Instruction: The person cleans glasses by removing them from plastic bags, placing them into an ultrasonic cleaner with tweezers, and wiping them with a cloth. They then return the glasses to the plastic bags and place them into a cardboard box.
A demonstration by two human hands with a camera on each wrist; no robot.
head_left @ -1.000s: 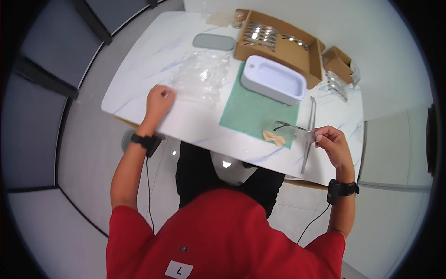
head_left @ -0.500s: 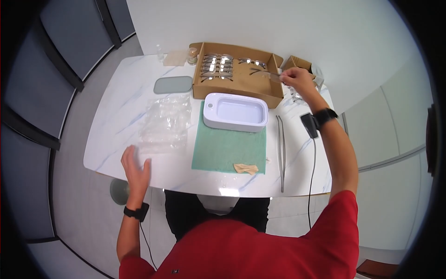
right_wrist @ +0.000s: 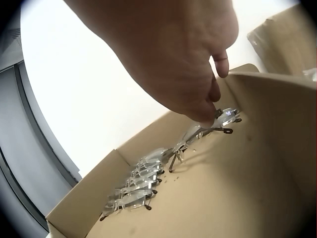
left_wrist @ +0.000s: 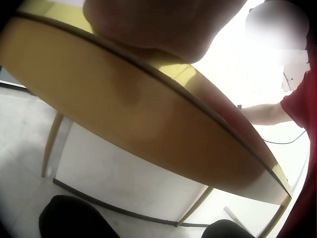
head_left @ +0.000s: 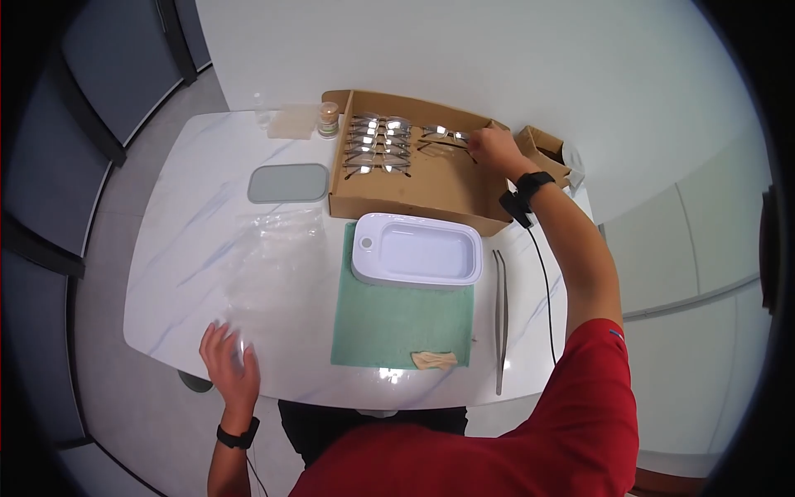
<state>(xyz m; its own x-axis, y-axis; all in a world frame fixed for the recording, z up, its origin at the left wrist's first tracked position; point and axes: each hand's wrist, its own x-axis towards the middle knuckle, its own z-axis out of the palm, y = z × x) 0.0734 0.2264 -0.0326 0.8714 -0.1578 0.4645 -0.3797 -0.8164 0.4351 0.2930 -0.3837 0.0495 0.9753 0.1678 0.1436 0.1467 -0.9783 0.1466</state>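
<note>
In the head view my right hand (head_left: 495, 151) reaches into the cardboard tray (head_left: 439, 190) at its right side. It pinches a pair of glasses (head_left: 447, 148) low over the tray floor, just in front of another pair (head_left: 443, 132). The right wrist view shows the fingertips at the glasses (right_wrist: 190, 134), partly covering them. A column of several glasses (head_left: 378, 149) lies along the tray's left side. My left hand (head_left: 232, 369), fingers loosely bent and holding nothing, hovers by the table's front left edge, near a clear plastic bag (head_left: 277, 257).
A lavender-white tub (head_left: 414, 280) stands on a green cloth (head_left: 397, 323), with a crumpled beige piece (head_left: 435, 360) at the cloth's front. Long tweezers (head_left: 501, 323) lie to the right. A grey lid (head_left: 288, 184), a jar (head_left: 329, 122) and a small carton (head_left: 542, 151) surround the tray.
My right hand has carried the glasses from the table's front right, up and over into the tray, and lowered them there. The left hand has loosened its fingers near the front left edge.
</note>
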